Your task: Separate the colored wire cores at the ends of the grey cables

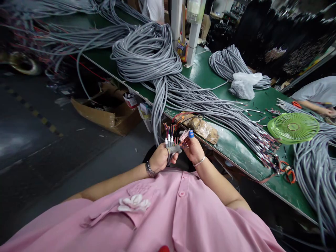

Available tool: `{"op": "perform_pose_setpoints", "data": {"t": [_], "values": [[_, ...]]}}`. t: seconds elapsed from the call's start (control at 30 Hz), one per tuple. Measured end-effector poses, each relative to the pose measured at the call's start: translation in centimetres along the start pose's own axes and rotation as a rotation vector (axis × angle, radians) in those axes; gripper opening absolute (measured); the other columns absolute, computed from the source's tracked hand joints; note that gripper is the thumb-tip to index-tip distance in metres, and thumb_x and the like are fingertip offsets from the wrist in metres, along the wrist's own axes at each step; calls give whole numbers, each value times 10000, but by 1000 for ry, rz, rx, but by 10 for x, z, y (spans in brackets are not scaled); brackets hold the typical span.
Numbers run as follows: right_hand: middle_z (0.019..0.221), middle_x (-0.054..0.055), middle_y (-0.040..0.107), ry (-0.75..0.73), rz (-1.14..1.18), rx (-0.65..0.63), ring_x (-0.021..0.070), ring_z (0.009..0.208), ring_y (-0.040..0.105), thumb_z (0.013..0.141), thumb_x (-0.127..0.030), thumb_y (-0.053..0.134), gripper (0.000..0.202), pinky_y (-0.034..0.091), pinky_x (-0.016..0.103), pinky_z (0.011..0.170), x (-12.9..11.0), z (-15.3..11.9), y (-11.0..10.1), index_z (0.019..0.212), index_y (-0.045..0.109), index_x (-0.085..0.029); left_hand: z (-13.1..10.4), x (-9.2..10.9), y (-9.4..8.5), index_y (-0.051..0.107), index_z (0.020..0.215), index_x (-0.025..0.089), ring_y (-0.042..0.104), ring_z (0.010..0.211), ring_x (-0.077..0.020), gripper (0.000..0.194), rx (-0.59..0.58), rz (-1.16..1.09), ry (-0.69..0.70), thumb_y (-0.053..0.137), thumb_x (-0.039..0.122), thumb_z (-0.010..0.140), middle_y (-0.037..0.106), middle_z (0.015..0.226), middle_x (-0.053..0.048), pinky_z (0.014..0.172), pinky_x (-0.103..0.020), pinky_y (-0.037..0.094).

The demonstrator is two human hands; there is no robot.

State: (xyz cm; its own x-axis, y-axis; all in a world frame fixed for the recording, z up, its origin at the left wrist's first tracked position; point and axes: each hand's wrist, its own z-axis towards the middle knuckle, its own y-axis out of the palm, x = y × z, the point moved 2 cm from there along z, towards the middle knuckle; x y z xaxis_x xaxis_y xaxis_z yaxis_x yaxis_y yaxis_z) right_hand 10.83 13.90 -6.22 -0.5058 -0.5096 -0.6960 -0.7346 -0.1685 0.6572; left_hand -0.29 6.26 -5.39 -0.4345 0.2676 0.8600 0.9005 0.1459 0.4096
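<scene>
My left hand [160,158] is closed around the end of a grey cable [173,149], whose stripped coloured wires [170,133] fan upward from my fist. My right hand [193,147], with a blue cap on one fingertip and tape on others, pinches some of those wire ends just right of my left hand. Both hands hover over my lap, above my pink shirt [168,213], close to the green workbench's [236,147] near edge. The grey cable runs up to the large coil [147,52] on the bench.
Several bundles of grey cables with stripped ends [236,122] lie across the bench. A green fan grille [293,127], a white plastic bag [244,85] and an orange tool [287,171] sit on it. Another person's arm [317,108] rests at the right. A cardboard box [107,112] lies on the floor.
</scene>
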Motion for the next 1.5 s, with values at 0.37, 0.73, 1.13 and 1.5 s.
{"op": "perform_pose_setpoints", "data": {"t": [0.37,0.73,1.13,1.5], "values": [[740,10,616,14,-48,-49,100,611,513,795,-502,645,332,445,211,567,-9,-5,2,857,647,-175,-13,0,-5,636,708,139,466,356,-96,236,44,-1,65,640,368,766,548,463,19,363,-223,370],[839,52,664,58,-49,-60,125,657,560,794,-638,561,467,465,242,591,0,7,-4,845,629,-179,-2,3,2,634,685,131,459,363,-89,254,49,-37,26,657,380,732,536,457,16,371,-216,365],[749,27,642,47,66,19,121,618,550,797,-625,573,451,460,235,591,5,12,2,808,635,-178,1,-2,1,638,674,118,455,354,-82,258,81,-51,-20,696,369,691,548,458,9,352,-203,361],[864,37,660,99,19,-79,123,674,555,818,-603,554,424,457,231,598,-1,-2,-2,906,651,-200,-14,1,-2,640,687,137,458,354,-90,270,74,3,52,653,403,731,539,453,16,368,-221,360]]}}
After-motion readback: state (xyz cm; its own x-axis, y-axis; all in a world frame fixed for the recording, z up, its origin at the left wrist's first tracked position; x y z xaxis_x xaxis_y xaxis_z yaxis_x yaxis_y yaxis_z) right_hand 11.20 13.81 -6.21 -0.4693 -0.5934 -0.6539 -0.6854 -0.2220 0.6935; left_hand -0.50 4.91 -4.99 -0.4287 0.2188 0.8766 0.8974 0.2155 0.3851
